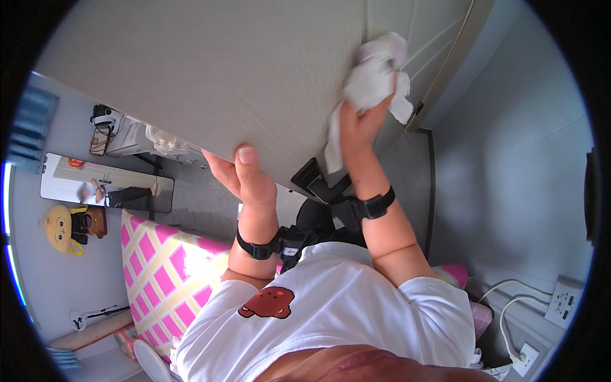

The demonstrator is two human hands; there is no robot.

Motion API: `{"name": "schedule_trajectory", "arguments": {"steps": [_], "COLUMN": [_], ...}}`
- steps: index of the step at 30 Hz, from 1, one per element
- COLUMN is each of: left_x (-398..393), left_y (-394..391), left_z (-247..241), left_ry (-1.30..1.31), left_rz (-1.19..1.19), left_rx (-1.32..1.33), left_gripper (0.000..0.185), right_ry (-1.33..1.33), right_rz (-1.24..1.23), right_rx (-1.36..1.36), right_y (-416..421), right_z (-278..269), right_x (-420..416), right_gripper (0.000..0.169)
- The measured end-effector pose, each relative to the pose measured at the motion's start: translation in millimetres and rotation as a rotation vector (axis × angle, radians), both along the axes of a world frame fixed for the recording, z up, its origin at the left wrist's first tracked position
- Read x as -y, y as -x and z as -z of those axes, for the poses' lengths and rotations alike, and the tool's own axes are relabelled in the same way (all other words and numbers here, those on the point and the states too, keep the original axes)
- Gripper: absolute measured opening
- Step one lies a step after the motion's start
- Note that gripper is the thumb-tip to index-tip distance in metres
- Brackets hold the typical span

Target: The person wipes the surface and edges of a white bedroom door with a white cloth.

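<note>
A large light grey door (205, 71) fills the upper part of the view. My left hand (246, 176) grips the door's edge, its thumb on the near face and its fingers partly hidden behind. In my right hand (365, 119) is a crumpled white cloth (370, 83), pressed against the door face near its panel grooves; the cloth is blurred and one end hangs below the hand. A black door handle (317, 181) sits between the two hands, close to my right forearm. Black straps with small devices circle both wrists.
A bed with a pink checked cover (167, 281) stands at the lower left. Beyond it are a wall mirror (107, 186), a yellow plush bag (59, 229) and a desk with plastic bags (164, 138). At right, cables run from a wall socket (527, 358) beside a grey wall (515, 191).
</note>
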State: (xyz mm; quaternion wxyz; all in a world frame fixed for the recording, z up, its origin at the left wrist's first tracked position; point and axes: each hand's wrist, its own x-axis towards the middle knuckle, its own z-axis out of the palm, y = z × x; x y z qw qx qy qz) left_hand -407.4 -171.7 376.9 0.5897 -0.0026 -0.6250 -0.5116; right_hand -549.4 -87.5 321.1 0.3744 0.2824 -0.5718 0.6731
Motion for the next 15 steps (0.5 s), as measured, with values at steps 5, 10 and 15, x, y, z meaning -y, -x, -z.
{"name": "schedule_trajectory", "arguments": {"steps": [5, 10, 15], "left_x": [-0.6, -5.6, -17.3], "left_y": [-1.5, -0.5, -19.8], "left_z": [-2.3, -7.6, -17.8], "left_ry": [0.013, -0.034, 0.478], "left_rz": [-0.001, -0.010, -0.347], "left_rx": [0.026, -0.065, -0.129], "left_gripper": [0.060, 0.069, 0.059], "right_ry": [0.241, -0.099, -0.219], "right_rz": [-0.213, -0.146, -0.161], "right_rx": [0.356, -0.075, -0.409], "right_y": [7.4, -51.0, -86.5], "right_z": [-21.6, -37.3, -42.9], "right_x": [-11.8, 1.3, 9.0], "right_gripper": [0.052, 0.049, 0.031]}}
